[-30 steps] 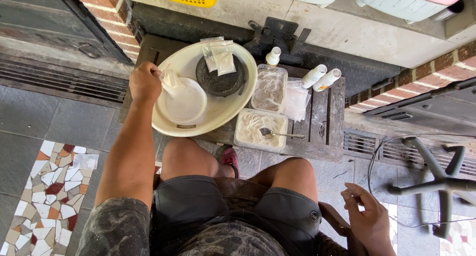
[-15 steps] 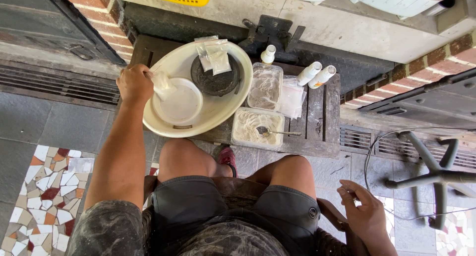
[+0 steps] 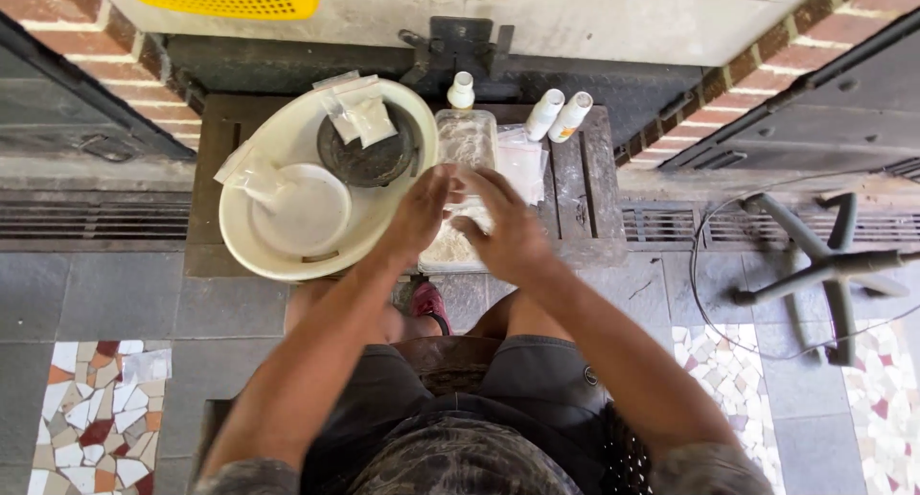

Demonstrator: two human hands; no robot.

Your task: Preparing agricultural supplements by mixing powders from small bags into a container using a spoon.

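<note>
We see that the left hand [image 3: 419,210] is no longer at the small white bowl [image 3: 302,210] inside the big cream basin [image 3: 393,222]; it is now over the clear plastic container [image 3: 450,246] with pale powder. The right hand [image 3: 506,229] also comes up from beside the knee and now meets the left one above this container, palms facing each other. The container and its spoon are now mostly hidden under both hands.
</note>
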